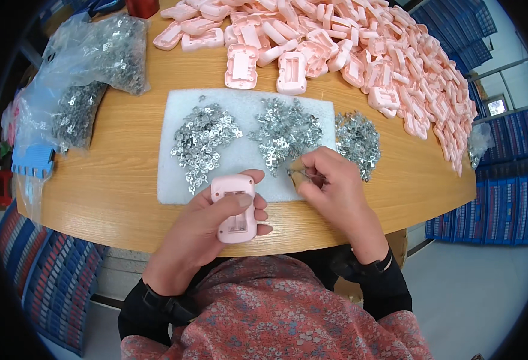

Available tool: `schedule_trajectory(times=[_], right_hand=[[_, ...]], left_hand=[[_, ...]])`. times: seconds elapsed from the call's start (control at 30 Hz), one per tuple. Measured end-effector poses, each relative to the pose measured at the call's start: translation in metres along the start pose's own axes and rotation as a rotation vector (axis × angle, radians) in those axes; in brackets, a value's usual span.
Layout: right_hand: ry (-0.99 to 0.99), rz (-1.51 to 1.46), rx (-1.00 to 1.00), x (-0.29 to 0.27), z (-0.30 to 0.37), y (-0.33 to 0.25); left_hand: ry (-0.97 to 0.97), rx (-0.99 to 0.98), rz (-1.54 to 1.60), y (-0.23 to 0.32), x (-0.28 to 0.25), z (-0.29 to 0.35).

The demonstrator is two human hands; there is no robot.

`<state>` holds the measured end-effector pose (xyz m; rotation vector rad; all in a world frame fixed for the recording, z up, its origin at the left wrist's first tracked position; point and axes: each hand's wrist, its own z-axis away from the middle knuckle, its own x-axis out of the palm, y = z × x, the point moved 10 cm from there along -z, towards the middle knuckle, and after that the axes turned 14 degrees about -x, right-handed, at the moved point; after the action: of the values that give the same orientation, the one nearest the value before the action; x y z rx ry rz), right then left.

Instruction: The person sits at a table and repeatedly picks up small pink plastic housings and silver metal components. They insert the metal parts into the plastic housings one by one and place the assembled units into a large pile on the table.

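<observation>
My left hand (201, 219) is closed around a pink plastic housing (238, 231), its thumb lying across the battery compartment in the housing's face. Shiny metal shows inside that compartment. At the lower edge of the middle pile of small metal contact pieces (282, 129), my right hand (336, 186) is pinched, with tan coverings on thumb and forefinger. A small metal contact piece (300, 173) seems to be between those fingertips, mostly hidden. Another pile of contacts (204, 141) lies to the left on the white foam sheet (171, 180).
A third metal pile (358, 144) sits at the sheet's right edge. Many pink housings (378, 54) are heaped along the far and right side of the wooden table (120, 198). Clear bags of metal parts (120, 54) stand at the left. Blue racks (510, 156) flank the table.
</observation>
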<state>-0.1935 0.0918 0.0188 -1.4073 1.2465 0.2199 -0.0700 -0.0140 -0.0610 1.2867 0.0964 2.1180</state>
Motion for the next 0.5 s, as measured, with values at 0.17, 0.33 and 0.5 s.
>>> schedule_trajectory(times=[0.17,0.33,0.5], right_hand=[[-0.041,-0.1,-0.147,-0.007,0.003,-0.031],[-0.023,-0.135,-0.187,-0.007,0.006,-0.038],[0.027,-0.391,0.17,0.01,0.031,-0.002]], left_hand=[[0.075,0.014,-0.034,0.005,0.014,-0.015],[0.064,0.069,-0.142,0.006,0.021,-0.023],[0.13,0.139,-0.167,0.009,0.018,-0.025]])
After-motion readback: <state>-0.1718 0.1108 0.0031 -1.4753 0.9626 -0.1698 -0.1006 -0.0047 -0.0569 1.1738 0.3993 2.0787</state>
